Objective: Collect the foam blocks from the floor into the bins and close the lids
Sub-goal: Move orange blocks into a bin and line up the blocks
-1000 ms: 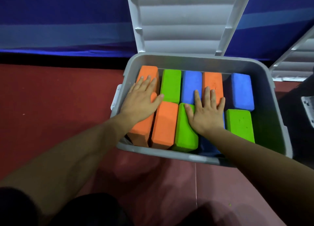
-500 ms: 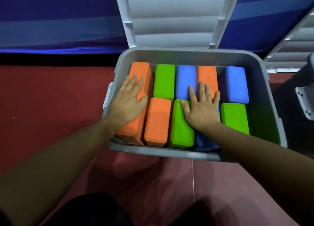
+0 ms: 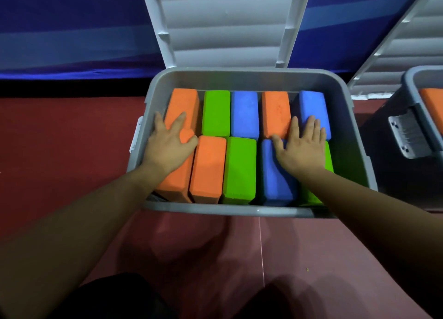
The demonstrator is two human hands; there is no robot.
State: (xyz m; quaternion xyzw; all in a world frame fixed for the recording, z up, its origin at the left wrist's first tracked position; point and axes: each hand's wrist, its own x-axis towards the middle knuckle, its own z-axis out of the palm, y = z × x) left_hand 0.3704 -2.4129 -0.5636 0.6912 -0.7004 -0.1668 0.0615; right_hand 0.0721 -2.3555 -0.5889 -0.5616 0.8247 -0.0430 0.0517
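Note:
A grey bin (image 3: pixel 242 77) stands on the red floor with its white ribbed lid (image 3: pixel 225 23) raised behind it. Several foam blocks fill it in two rows: orange, green and blue. My left hand (image 3: pixel 169 143) lies flat with straight fingers on the long orange block (image 3: pixel 183 110) at the bin's left side. My right hand (image 3: pixel 300 146) presses flat on the right side, across a near blue block (image 3: pixel 273 174), a green block (image 3: pixel 329 160) and the near ends of the far orange block (image 3: pixel 275 112) and far blue block (image 3: pixel 312 107).
A second grey bin (image 3: pixel 413 83) with an orange block inside and a latch on its side stands at the right edge, its white lid (image 3: pixel 407 45) also raised. A blue wall panel runs along the back. Red floor lies to the left and in front.
My right hand slid right, from the near green block and middle blocks to the right-hand blue and green blocks. My left hand stayed on the long orange block. The view shifted and the second bin came in.

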